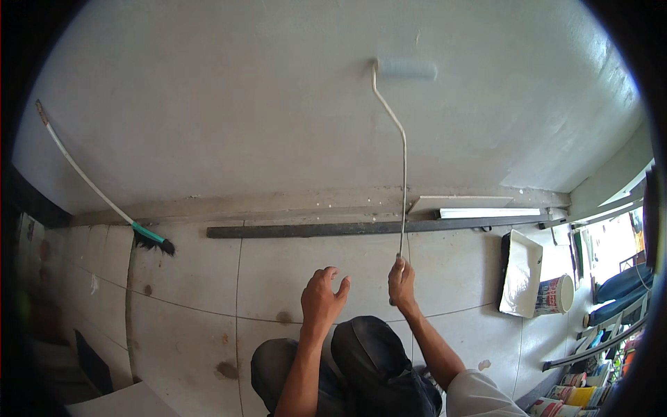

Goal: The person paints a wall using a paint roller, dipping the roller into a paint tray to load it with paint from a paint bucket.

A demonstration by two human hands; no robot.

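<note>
My right hand is wrapped round the handle of a long-framed paint roller. Its pale, fuzzy sleeve rests against the grey-white wall, high up and right of centre. My left hand hangs above my knees with its fingers loosely curved and apart, holding nothing. On the floor to the right lies a white paint tray with wet white paint in it. A white paint bucket with printed sides touches the tray's right side.
A long dark bar lies along the wall's foot, with a white strip beside it. At left, a broom with green head and black bristles leans on the wall. Several paint containers crowd the lower right. Stained tiles cover the floor.
</note>
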